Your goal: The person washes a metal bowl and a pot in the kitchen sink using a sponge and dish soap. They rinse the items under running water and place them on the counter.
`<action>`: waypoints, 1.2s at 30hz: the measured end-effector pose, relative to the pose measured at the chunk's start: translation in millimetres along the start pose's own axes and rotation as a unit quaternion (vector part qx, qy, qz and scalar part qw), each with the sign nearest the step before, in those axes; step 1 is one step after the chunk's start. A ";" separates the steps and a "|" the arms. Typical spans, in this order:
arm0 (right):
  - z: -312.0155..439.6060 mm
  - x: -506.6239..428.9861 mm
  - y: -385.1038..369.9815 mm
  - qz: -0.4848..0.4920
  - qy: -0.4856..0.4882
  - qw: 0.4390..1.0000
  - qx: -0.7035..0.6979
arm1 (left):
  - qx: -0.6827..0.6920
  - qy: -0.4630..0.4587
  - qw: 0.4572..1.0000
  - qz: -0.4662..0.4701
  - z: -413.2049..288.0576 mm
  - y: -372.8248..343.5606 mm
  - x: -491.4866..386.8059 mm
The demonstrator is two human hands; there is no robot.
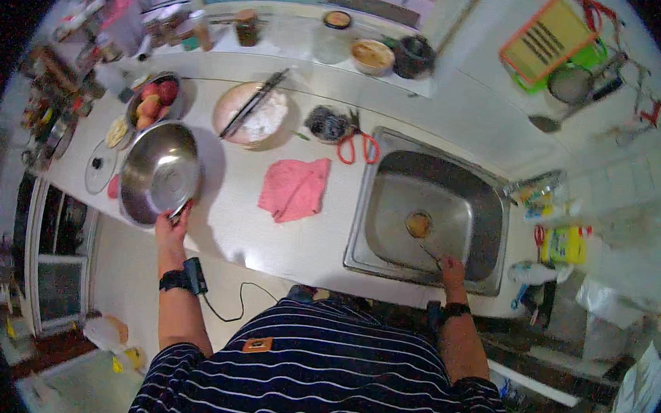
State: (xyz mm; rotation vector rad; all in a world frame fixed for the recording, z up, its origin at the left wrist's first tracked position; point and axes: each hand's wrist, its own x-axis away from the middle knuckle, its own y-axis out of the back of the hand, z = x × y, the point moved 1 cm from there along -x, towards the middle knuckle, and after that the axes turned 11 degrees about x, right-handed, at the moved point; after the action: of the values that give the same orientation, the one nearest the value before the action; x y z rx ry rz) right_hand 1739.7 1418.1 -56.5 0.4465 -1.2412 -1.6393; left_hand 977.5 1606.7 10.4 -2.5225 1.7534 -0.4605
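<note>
My left hand (173, 225) grips the near rim of a large stainless steel bowl (161, 173), which is tilted at the counter's left part. Over the near side of the steel sink (357, 232), my right hand (451, 272) holds a thin utensil (430, 252), too blurred to name. It points toward the drain (419, 224), which looks brownish. A pink cloth (294, 189) lies on the counter between bowl and sink. Behind it are red-handled scissors (358, 148) beside a dark bundle (326, 123).
A round bowl (221, 113) with white contents and dark tongs or chopsticks (254, 102) across it stands behind. Left of it sits a bowl of reddish and orange produce (154, 99). A glass lid (100, 168) lies at far left. Jars and small bowls line the sill.
</note>
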 end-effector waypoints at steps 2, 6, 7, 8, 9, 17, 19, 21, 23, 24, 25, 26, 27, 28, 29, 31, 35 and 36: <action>30.4 -7.6 19.9 -0.071 -0.062 0.990 0.107 | -0.040 -0.008 0.999 0.009 1.8 4.4 -9.9; 86.1 -9.9 61.8 -0.022 -0.080 0.895 -0.438 | 0.376 0.068 0.924 -0.033 -6.7 -25.0 4.0; 95.6 -10.9 67.4 -0.024 -0.028 0.831 -0.554 | 0.462 0.080 0.883 -0.026 -2.1 -45.7 15.7; 99.7 -10.9 70.7 -0.011 -0.034 0.844 -0.535 | 0.401 0.132 0.895 -0.142 6.3 -69.6 28.2; 101.9 -11.2 73.0 0.015 0.000 0.851 -0.524 | 0.344 0.163 0.904 -0.193 12.7 -92.2 39.2; 150.6 -4.1 10.4 0.032 0.027 0.995 -0.090 | -0.561 -0.332 0.733 0.193 68.8 -237.1 44.2; 188.9 10.6 4.2 -0.011 0.091 0.987 -0.132 | -0.446 -0.219 0.838 0.226 66.2 -243.3 31.2; 224.3 20.6 10.7 0.052 0.145 0.964 -0.217 | -0.455 -0.263 0.816 0.242 56.9 -246.5 26.4; 269.6 24.1 11.9 0.078 0.154 0.949 -0.264 | -0.422 -0.260 0.834 0.242 46.0 -249.8 28.6; 287.4 26.9 16.3 0.099 0.194 0.932 -0.291 | -0.413 -0.220 0.850 0.241 39.3 -249.7 32.1; 305.0 28.4 19.8 0.125 0.232 0.909 -0.324 | -0.403 -0.181 0.865 0.238 33.8 -251.9 37.5; 327.2 28.7 19.4 0.145 0.244 0.894 -0.348 | -0.416 -0.161 0.861 0.243 27.4 -256.0 42.1; 348.3 29.5 19.2 0.156 0.285 0.861 -0.392 | -0.370 -0.166 0.875 0.264 22.2 -261.1 51.1; 363.1 31.9 19.9 0.111 0.318 0.873 -0.353 | -0.322 -0.158 0.891 0.278 17.3 -265.3 62.2; 377.7 35.2 20.0 0.036 0.382 0.861 -0.333 | -0.276 -0.135 0.909 0.283 11.3 -269.8 71.6; 408.6 44.6 13.5 -0.005 0.356 0.868 -0.345 | -0.045 0.018 0.952 0.303 3.1 -284.0 87.2; 422.7 49.8 7.9 0.173 0.271 0.750 -0.578 | 0.266 0.251 0.875 0.316 -11.9 -297.9 120.8; 420.7 47.9 9.9 0.154 0.293 0.734 -0.594 | 0.288 0.279 0.865 0.302 -13.2 -300.3 127.0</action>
State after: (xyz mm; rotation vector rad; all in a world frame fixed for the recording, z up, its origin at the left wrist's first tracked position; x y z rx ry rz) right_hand 1404.8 1591.9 135.9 -0.0887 0.3136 -1.4767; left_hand 1288.2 1600.3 109.9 -1.4043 2.0146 -1.4822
